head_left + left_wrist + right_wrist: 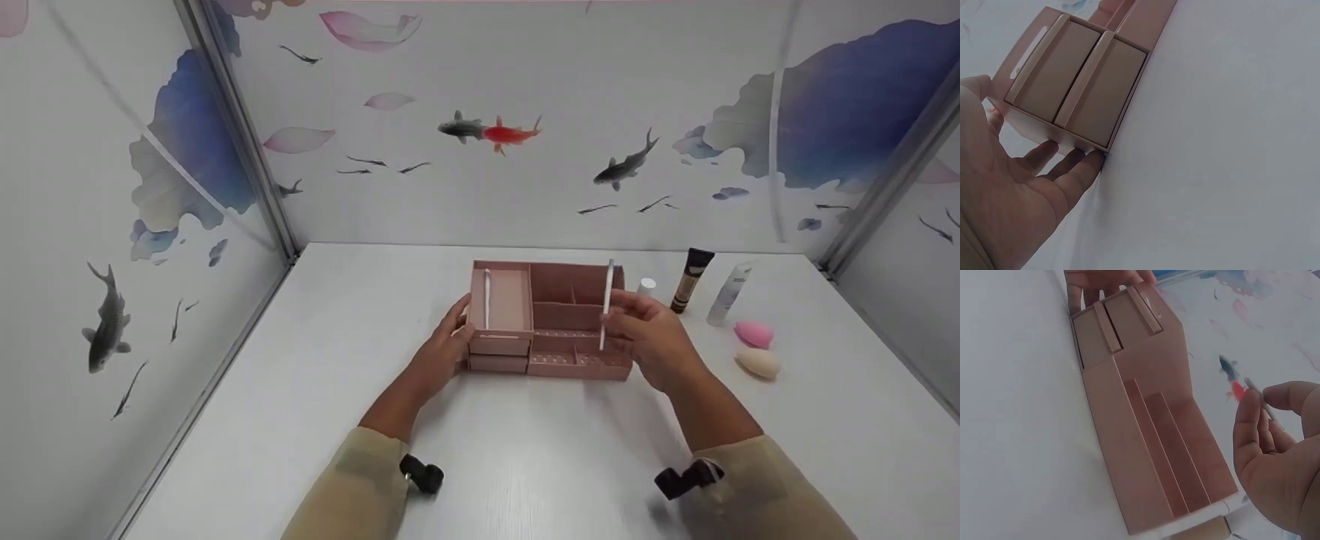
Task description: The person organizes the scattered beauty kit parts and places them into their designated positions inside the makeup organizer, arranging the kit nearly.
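Note:
A pink cosmetics organizer [577, 318] stands on the white table, with two drawers [1100, 90] on its left and open compartments [1157, 450] on its right. My left hand [442, 346] touches the organizer's left side, its fingers spread along that wall. Between thumb and fingers, my right hand [651, 337] pinches a slim white pen-like stick [607, 304], held nearly upright over the right compartments. Another slim white strip [487, 298] shows in the organizer's top left tray; I cannot tell exactly what it is.
Right of the organizer are a white-capped item [647, 286], a black-capped tube [691, 280] and a pale tube [729, 294]. Closer to me lie a pink makeup sponge [754, 334] and a beige makeup sponge [758, 364]. Printed panels [525, 195] stand behind the table.

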Tool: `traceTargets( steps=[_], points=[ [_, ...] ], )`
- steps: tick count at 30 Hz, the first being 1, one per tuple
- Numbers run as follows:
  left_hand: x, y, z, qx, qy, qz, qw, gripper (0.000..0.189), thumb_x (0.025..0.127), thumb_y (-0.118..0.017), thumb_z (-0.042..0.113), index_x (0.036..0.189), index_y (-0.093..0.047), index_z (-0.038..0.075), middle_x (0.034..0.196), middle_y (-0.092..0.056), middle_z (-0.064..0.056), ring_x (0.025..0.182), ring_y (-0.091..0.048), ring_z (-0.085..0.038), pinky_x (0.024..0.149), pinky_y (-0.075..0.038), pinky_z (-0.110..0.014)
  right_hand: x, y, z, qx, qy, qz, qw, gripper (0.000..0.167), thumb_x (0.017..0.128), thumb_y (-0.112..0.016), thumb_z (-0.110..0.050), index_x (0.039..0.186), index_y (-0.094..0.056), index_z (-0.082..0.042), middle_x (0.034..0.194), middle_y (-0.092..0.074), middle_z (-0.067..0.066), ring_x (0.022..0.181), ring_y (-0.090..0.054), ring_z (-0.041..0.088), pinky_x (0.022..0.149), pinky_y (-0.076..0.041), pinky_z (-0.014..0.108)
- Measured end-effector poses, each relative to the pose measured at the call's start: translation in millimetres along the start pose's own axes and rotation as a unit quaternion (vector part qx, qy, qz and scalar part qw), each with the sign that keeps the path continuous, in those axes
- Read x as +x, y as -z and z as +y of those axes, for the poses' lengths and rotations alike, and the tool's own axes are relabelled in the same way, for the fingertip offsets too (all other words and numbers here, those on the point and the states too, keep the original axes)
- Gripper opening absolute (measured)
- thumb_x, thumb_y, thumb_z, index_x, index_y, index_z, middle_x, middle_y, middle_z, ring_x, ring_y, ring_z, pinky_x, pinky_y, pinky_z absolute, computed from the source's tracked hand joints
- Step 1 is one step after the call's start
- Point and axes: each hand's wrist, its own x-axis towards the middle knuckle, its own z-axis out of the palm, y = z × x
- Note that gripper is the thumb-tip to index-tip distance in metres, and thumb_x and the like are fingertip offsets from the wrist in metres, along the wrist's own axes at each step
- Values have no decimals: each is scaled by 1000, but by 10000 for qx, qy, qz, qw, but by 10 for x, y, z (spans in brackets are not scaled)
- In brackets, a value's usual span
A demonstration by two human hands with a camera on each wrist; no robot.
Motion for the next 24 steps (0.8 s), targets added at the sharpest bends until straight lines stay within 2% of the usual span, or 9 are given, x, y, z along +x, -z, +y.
traceTargets(
  steps=[7,14,18,24],
  points=[
    [-17,-2,16,-11,-41,6,10000,55,112,-41,61,162,-20,64,177,-25,-4,162,-33,-36,124,-35,-69,144,-332,-77,-207,-28,-93,9997,48,105,-70,-23,150,-57,-10,128,-68,2,113,-69,19,93,-62,30],
    [-34,-1,46,-45,6,5,10000,55,112,-41,60,162,-20,63,177,-24,-4,162,-33,-35,124,-36,-68,291,-616,-162,8,-129,-126,9998,49,104,-71,-23,149,-58,-6,119,-69,3,97,-67,16,87,-63,30],
    [-16,10,32,-141,-15,-60,9999,54,112,-41,59,162,-20,64,176,-26,-2,160,-37,-34,123,-38,-67,369,-757,-211,47,-59,-255,9996,42,104,-72,-19,144,-63,-6,120,-71,10,89,-69,16,84,-64,30],
    [-11,11,17,-160,1,-73,9998,54,112,-42,60,161,-20,65,177,-25,-1,160,-37,-33,124,-38,-66,480,-937,-262,-147,-79,-511,9986,38,104,-72,-20,140,-66,-6,126,-71,18,94,-73,20,87,-64,34]
  ],
)
